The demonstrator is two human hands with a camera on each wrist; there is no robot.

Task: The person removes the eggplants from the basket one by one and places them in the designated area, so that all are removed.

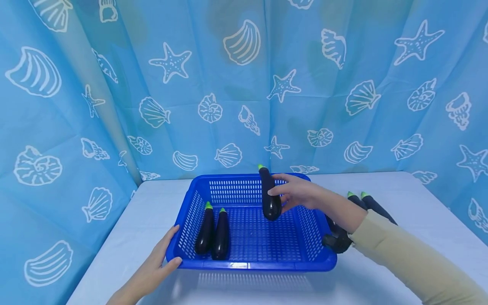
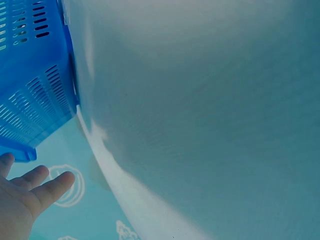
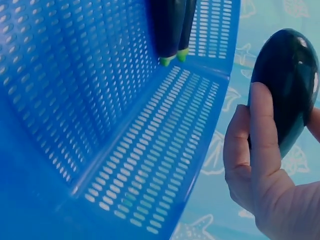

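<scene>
Eggplant [image 1: 270, 198] hangs over the right part of the blue basket [image 1: 251, 266], clamped between the right hand's [image 1: 298, 192] thumb and fingers. It's held by the thick body, green stem toward the far side, probably for a secure grip. Left hand [image 1: 157, 257] has fingers apart on the near left corner, I'd guess to steady it. Two eggplants [image 1: 220, 237] lie side by side at the left, leaving room; more eggplants [image 1: 377, 206] sit outside, right.

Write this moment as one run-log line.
right hand: holds eggplant over basket | left hand: at basket's left rim | inside: two eggplants | right of basket: more eggplants
</scene>
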